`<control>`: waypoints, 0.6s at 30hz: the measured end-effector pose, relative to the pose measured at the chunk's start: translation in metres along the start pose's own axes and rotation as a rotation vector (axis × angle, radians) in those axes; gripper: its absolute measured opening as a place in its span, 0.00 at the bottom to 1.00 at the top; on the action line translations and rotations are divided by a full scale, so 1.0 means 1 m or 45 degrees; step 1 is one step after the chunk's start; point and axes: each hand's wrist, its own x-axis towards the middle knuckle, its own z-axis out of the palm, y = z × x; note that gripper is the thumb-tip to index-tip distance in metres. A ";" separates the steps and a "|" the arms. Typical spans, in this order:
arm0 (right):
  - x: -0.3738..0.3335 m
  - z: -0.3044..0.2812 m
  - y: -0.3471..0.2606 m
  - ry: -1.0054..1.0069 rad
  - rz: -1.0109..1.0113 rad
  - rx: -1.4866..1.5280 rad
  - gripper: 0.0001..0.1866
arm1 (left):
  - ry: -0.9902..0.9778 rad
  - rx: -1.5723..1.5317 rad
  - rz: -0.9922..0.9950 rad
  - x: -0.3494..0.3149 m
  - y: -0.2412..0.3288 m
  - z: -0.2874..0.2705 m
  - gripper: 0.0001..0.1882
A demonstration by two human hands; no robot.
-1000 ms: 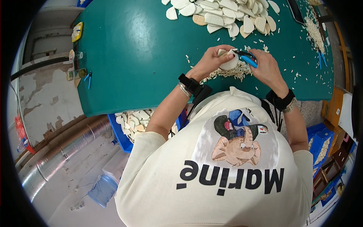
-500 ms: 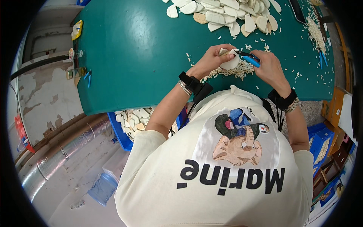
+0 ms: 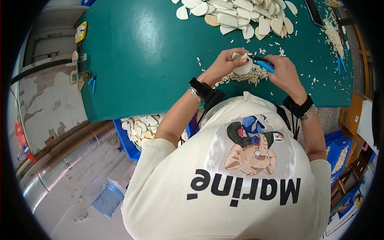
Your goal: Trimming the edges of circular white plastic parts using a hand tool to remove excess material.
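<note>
In my left hand (image 3: 228, 63) I pinch a flat, off-white rounded piece (image 3: 243, 68), its thumb lying across the face. My right hand (image 3: 285, 74) is wrapped round the blue handles of a pair of cutting pliers (image 3: 264, 64). The dark jaws of the pliers meet the upper edge of the off-white piece, close to my left fingertips. Small pale chips (image 3: 254, 76) lie heaped on the table right beneath both hands. Beyond them rests a large pile of flat, off-white half-round pieces (image 3: 244, 16), some scored with lines.
The table (image 3: 136, 60) has a green top. Small jars (image 3: 82, 77) and blue-handled pliers (image 3: 93, 83) lie along its left side. More chips (image 3: 334, 34) and another blue-handled tool (image 3: 341, 64) are at the right. A blue crate (image 3: 127, 138) of off-white pieces stands below the near edge.
Almost nothing differs. Both hands keep their hold on the off-white piece and the pliers, with only a very slight shift of the right hand.
</note>
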 end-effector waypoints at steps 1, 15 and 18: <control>0.000 0.000 0.000 0.002 -0.003 -0.012 0.11 | 0.004 -0.001 0.016 0.000 0.000 0.000 0.16; -0.001 0.000 0.000 0.000 0.000 0.029 0.10 | 0.001 0.044 0.020 0.000 0.000 0.000 0.17; -0.001 0.000 -0.001 -0.025 0.023 0.031 0.08 | -0.001 0.059 0.013 0.000 0.000 -0.001 0.17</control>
